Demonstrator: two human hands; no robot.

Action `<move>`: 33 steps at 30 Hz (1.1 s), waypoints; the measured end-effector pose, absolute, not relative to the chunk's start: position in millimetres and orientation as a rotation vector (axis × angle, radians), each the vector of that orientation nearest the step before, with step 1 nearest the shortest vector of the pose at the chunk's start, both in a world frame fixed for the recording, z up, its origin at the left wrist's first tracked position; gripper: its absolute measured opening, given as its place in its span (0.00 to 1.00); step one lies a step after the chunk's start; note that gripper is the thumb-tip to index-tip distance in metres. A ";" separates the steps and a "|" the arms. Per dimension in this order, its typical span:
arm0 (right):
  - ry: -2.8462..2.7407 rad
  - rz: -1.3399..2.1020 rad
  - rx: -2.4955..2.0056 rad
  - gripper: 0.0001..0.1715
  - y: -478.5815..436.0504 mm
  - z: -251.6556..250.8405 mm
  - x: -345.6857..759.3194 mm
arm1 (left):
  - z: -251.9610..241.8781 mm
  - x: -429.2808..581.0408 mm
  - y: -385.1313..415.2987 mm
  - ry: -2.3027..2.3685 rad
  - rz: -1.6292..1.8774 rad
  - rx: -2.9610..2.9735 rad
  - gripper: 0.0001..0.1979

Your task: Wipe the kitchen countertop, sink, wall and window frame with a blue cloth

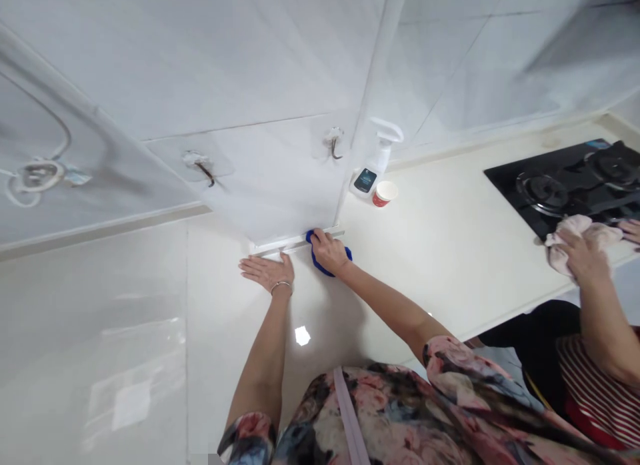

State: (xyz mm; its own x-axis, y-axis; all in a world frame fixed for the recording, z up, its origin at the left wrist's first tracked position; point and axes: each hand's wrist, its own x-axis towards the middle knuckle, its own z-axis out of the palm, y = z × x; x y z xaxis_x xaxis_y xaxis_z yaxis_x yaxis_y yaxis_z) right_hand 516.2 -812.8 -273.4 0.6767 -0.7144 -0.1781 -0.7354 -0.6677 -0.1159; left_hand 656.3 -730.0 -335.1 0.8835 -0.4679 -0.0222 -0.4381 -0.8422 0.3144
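Note:
My left hand (267, 270) lies flat on the white countertop (425, 265), fingers stretched out to the left, with a bracelet at the wrist. My right hand (329, 250) is closed on a blue cloth (323, 266). It presses the cloth against the metal-looking strip (300, 242) where the tiled wall section (260, 192) meets the counter. Part of the cloth is hidden under the palm. Beyond this hand, a white spray bottle (376, 160) with a dark label stands near the wall corner, beside a red and white paper cup (385, 193).
Two hooks, a left hook (205, 172) and a right hook (335, 145), stick out from the wall above my hands. To the right, a co-worker's hand (585, 255) holds a pale cloth (575, 232) at the edge of a black gas stove (575, 178). A wall socket (40, 176) is at far left.

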 end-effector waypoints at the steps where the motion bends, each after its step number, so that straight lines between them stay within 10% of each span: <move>1: 1.216 0.174 -2.699 0.31 -816.8 -274.1 507.7 | -335.5 656.4 -730.2 -0.681 -0.141 2.756 0.51; 33: 1.358 0.087 -2.493 0.27 -778.3 -257.0 577.5 | -335.9 656.0 -731.1 -0.683 -0.171 2.685 0.49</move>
State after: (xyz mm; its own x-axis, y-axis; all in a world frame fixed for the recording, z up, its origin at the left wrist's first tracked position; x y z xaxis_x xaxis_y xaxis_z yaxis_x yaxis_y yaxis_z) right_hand 577.5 -778.3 -257.0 0.5512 -0.8115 -0.1942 -0.8295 -0.5079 -0.2321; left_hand 656.0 -731.1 -335.9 0.8757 -0.4821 -0.0273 -0.4381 -0.8169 0.3752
